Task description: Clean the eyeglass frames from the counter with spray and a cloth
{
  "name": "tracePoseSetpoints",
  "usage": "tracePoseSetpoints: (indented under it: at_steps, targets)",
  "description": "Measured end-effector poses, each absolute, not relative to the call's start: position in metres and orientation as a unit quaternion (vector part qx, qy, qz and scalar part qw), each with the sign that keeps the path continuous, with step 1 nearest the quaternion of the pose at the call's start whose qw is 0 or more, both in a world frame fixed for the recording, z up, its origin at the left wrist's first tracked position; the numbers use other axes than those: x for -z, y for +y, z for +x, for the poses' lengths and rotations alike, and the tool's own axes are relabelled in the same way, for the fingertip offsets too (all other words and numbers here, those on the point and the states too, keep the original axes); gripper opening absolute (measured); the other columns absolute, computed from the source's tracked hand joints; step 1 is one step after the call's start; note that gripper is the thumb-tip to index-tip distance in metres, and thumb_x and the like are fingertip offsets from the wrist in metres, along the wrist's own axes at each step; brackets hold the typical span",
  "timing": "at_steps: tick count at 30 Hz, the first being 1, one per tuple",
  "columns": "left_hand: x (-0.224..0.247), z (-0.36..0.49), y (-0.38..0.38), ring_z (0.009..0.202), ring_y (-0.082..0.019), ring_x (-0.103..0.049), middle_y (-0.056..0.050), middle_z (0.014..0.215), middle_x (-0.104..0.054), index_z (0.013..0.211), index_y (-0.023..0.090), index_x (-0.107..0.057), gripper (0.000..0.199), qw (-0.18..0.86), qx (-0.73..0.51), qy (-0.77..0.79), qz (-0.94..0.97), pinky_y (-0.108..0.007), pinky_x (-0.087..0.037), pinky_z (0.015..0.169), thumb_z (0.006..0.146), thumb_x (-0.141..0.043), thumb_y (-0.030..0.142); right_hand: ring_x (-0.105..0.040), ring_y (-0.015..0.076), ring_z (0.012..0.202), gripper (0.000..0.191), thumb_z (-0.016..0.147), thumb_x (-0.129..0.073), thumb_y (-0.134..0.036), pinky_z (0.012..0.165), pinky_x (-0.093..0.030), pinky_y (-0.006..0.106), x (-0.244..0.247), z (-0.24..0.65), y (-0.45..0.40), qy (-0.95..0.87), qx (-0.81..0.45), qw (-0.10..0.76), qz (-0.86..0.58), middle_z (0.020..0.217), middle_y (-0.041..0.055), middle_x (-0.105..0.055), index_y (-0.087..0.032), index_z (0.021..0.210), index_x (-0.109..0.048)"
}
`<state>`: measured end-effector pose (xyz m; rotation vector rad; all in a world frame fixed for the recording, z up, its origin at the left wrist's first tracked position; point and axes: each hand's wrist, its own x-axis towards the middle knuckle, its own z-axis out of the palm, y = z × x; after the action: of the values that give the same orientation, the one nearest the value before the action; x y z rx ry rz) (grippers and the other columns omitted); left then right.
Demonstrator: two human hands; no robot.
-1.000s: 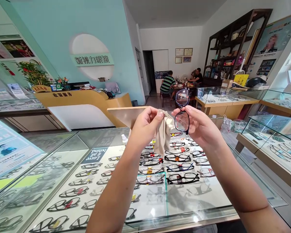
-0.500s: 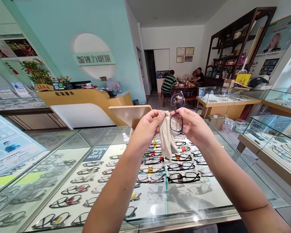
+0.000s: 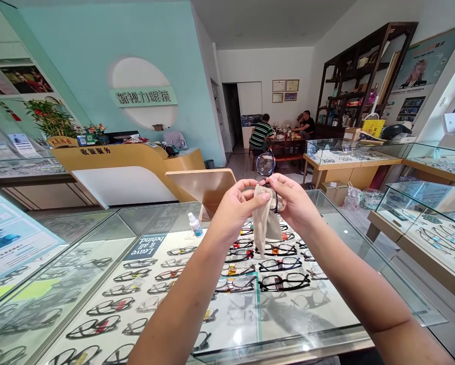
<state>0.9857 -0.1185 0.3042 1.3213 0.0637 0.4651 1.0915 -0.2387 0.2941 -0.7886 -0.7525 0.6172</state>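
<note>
My left hand pinches a beige cloth, which hangs down in folds and covers most of the lower lens. The dark-framed eyeglasses are turned on end, one lens upward and wet with droplets. My right hand grips them near the bridge, fingers closed. Both hands meet above the glass display case. Beneath them, several rows of eyeglasses lie inside it. A small white spray bottle stands beyond my left forearm.
A wooden-framed panel, perhaps a mirror's back, leans behind the hands. More glass cases stand at right. A curved reception counter is at the back left. Two people sit at a far table. A blue leaflet stands at left.
The cloth has moved onto the lower lens, and my left hand now presses it there. My hands have come closer together. The spray bottle shows more fully as the view shifts.
</note>
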Motion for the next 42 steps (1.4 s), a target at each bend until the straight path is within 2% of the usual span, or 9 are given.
tracePoseSetpoints:
  at_steps: [7,10,14,18,23,30,35,39,42]
  targets:
    - [-0.298,0.99,-0.122,0.079,-0.017,-0.072,-0.004,0.091,-0.078,0.111,0.017,-0.071,0.062,0.757,-0.176,0.019,0.629,-0.029,-0.055,0.077,0.065,-0.104,0.044,-0.064,0.0097,0.073,0.035,0.075,-0.098,-0.049,0.063,-0.054,0.02,-0.294,1.092,-0.238,-0.353,-0.272,0.823,-0.353,0.093,-0.0008,-0.076,-0.024,0.086,-0.076]
    - [-0.297,0.989,-0.121,0.075,-0.015,-0.065,-0.003,0.089,-0.076,0.102,0.017,-0.079,0.05,0.718,-0.163,0.005,0.677,-0.027,-0.048,0.072,0.071,-0.099,0.05,-0.063,0.0098,0.074,0.034,0.074,-0.099,-0.046,0.066,-0.054,0.02,-0.296,1.091,-0.238,-0.35,-0.265,0.828,-0.349,0.094,-0.001,-0.076,-0.024,0.084,-0.075]
    - [-0.297,0.988,-0.118,0.074,-0.016,-0.062,-0.002,0.086,-0.074,0.097,0.017,-0.082,0.05,0.707,-0.144,0.009,0.692,-0.028,-0.045,0.07,0.071,-0.097,0.057,-0.061,0.0097,0.072,0.031,0.077,-0.097,-0.045,0.064,-0.052,0.02,-0.294,1.092,-0.238,-0.349,-0.267,0.829,-0.346,0.093,-0.001,-0.075,-0.024,0.085,-0.076]
    - [-0.298,0.988,-0.116,0.077,-0.016,-0.064,-0.003,0.088,-0.076,0.095,0.017,-0.083,0.047,0.727,-0.139,-0.009,0.673,-0.029,-0.049,0.075,0.067,-0.102,0.05,-0.061,0.0098,0.072,0.029,0.079,-0.096,-0.045,0.062,-0.051,0.02,-0.293,1.094,-0.237,-0.353,-0.269,0.828,-0.342,0.091,-0.0009,-0.073,-0.024,0.085,-0.077]
    - [-0.296,0.991,-0.117,0.085,-0.018,-0.069,-0.004,0.092,-0.078,0.102,0.019,-0.083,0.049,0.773,-0.122,-0.022,0.623,-0.03,-0.053,0.084,0.064,-0.105,0.041,-0.061,0.0101,0.072,0.035,0.073,-0.099,-0.047,0.062,-0.052,0.02,-0.296,1.092,-0.237,-0.346,-0.265,0.833,-0.341,0.087,-0.0011,-0.071,-0.023,0.084,-0.077]
    - [-0.295,0.991,-0.118,0.084,-0.018,-0.069,-0.006,0.093,-0.079,0.098,0.015,-0.083,0.047,0.741,-0.132,-0.006,0.658,-0.03,-0.052,0.082,0.071,-0.101,0.048,-0.063,0.0103,0.074,0.032,0.076,-0.097,-0.044,0.065,-0.053,0.02,-0.297,1.09,-0.239,-0.346,-0.256,0.839,-0.332,0.092,-0.0004,-0.074,-0.022,0.085,-0.075]
    - [-0.297,0.989,-0.119,0.079,-0.016,-0.068,-0.004,0.092,-0.078,0.108,0.017,-0.081,0.052,0.775,-0.131,-0.037,0.617,-0.028,-0.056,0.077,0.067,-0.104,0.038,-0.062,0.0089,0.072,0.032,0.077,-0.097,-0.043,0.065,-0.053,0.019,-0.294,1.091,-0.236,-0.342,-0.283,0.837,-0.321,0.089,-0.0006,-0.072,-0.019,0.088,-0.078]
    - [-0.292,0.992,-0.123,0.083,-0.014,-0.069,-0.003,0.097,-0.078,0.118,0.02,-0.078,0.051,0.774,-0.153,-0.062,0.611,-0.025,-0.057,0.079,0.075,-0.1,0.037,-0.064,0.0081,0.071,0.03,0.077,-0.097,-0.039,0.066,-0.056,0.017,-0.295,1.093,-0.236,-0.338,-0.291,0.844,-0.298,0.088,-0.0005,-0.073,-0.018,0.089,-0.079]
    - [-0.287,0.996,-0.128,0.091,-0.016,-0.07,-0.004,0.106,-0.078,0.127,0.022,-0.076,0.051,0.749,-0.184,-0.079,0.632,-0.024,-0.056,0.083,0.084,-0.094,0.042,-0.052,0.0022,0.054,0.031,0.078,-0.096,-0.039,0.047,-0.045,0.011,-0.296,1.095,-0.238,-0.337,-0.294,0.846,-0.289,0.085,-0.0017,-0.072,-0.017,0.09,-0.079]
